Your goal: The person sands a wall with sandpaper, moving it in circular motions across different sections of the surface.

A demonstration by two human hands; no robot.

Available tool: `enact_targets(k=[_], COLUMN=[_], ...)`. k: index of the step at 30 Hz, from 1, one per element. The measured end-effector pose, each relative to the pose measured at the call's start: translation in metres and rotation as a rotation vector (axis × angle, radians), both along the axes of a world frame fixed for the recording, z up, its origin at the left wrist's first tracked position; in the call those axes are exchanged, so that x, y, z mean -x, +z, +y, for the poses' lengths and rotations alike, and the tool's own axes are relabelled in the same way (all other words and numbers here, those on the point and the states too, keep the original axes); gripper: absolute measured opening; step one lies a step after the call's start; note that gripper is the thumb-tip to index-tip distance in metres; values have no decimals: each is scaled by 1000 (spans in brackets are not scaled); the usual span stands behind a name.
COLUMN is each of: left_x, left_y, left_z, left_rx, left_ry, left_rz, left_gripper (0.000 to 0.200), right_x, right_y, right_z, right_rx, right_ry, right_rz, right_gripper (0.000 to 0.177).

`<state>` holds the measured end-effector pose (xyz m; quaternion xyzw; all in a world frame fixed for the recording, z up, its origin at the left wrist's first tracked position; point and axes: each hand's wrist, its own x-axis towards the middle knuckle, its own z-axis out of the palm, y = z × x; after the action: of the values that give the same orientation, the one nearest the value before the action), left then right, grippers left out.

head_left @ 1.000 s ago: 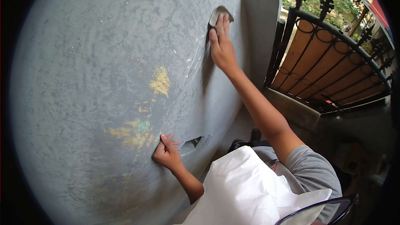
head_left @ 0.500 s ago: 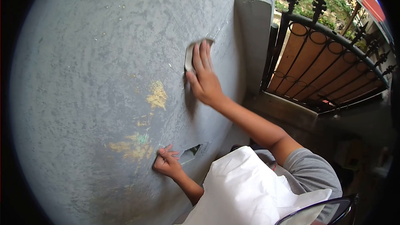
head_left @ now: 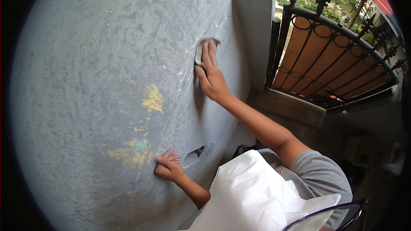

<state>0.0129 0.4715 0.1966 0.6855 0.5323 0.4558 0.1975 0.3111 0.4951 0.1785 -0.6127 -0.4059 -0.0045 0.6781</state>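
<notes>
My right hand [head_left: 211, 70] presses a pale grey, curled piece of what looks like sandpaper [head_left: 199, 55] flat against the grey wall [head_left: 107, 51]. White scratch marks and crumbs show on the wall beside it. Lower down, my left hand [head_left: 170, 167] rests on the wall with its fingers partly spread and holds nothing. Just right of those fingers is a jagged hole [head_left: 195, 155] in the wall. Yellowish patches [head_left: 153, 99] of bare or old paint lie left of and between the two hands.
A grey pillar [head_left: 253, 34] juts out at the wall's right end. Beyond it stands a black metal gate [head_left: 329, 55] with spikes and brown panels. White cloth [head_left: 246, 192] and the rim of eyeglasses [head_left: 329, 214] fill the lower foreground.
My right hand and the sandpaper have shifted slightly along the wall, uncovering more white scratch marks to their left. My left hand stays at the hole, its fingers a little more spread.
</notes>
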Motion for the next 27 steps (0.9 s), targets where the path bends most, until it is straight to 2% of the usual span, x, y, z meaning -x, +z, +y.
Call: enact_targets(k=[2,6,9,12,20,27], left_x=[2,4,3,3,-1,1], left_y=[-4,-6,-2,-2,5,4], left_z=[3,3,1,2,-2,-2], left_rx=[-6,12,14,-4,-18,2], left_ry=[-4,-19,-26,-48,-60,-58], left_rz=[-14,-25,-33,-27,0,-21], left_gripper=[84,85,86,86,85,85], right_x=[14,12,-28,-55,1,-54], right_y=[-31,-45,-36,-30,-50,-42], right_z=[-1,2,21,24,-14,20], right_rx=[12,29,15,-18,119,-10], right_ry=[11,6,-102,-94,31,-112], right_rz=[39,96,168,207,64,137], right_gripper=[68,67,66,66,63,62])
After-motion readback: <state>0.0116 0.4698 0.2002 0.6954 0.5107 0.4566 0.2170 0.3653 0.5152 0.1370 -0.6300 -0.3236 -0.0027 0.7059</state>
